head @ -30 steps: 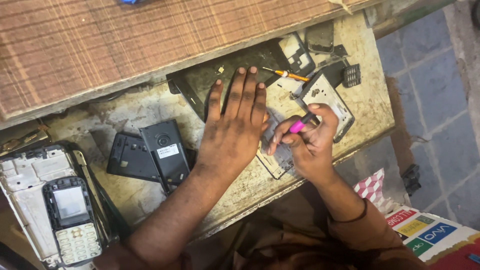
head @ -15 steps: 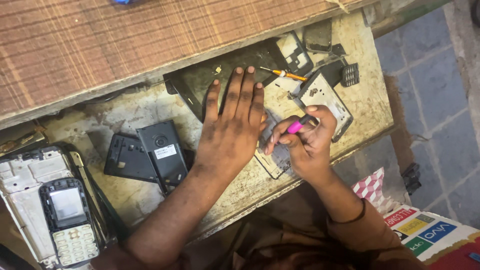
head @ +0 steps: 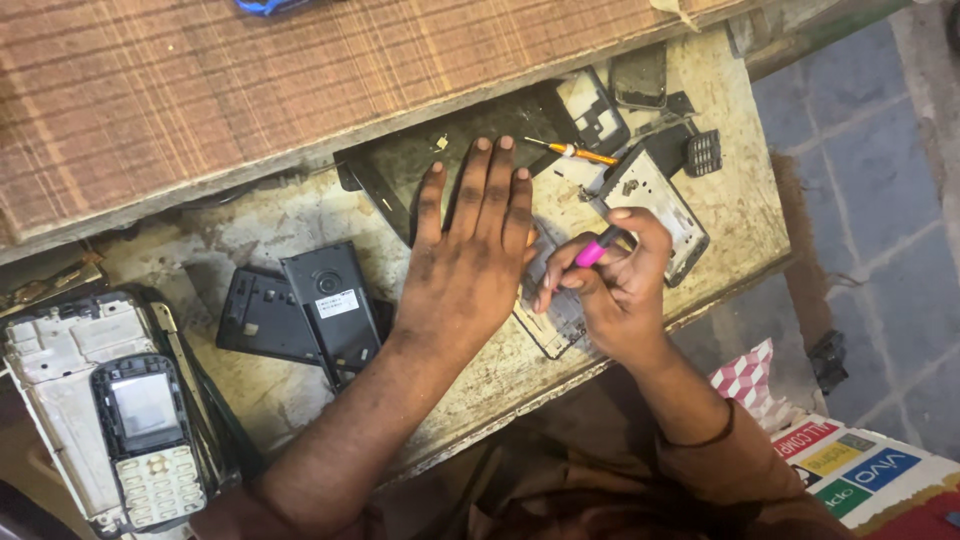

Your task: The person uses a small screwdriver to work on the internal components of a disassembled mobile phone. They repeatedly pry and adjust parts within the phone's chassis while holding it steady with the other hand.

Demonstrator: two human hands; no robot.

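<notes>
Two hands work over a grey phone board [head: 556, 318] at the bench's near edge: the left hand [head: 470, 255] presses flat, fingers spread, holding nothing, while the right hand [head: 610, 285] pinches a pink-handled screwdriver [head: 595, 248] onto it. Black phone covers [head: 300, 310] lie left, an orange screwdriver [head: 572, 151] and another phone frame [head: 660, 195] just beyond; the left palm hides much of the board.

Soft even daylight, faint shadows, mostly sharp — corners slightly dim

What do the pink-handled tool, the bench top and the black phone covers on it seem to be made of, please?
Pink-handled tool in the right hand: glossy plastic grip; its tip is hidden. Bench top: pale, stained and chipped, perhaps painted wood or stone. Black phone covers: matte moulded plastic, with ribs and cut-outs.
</notes>
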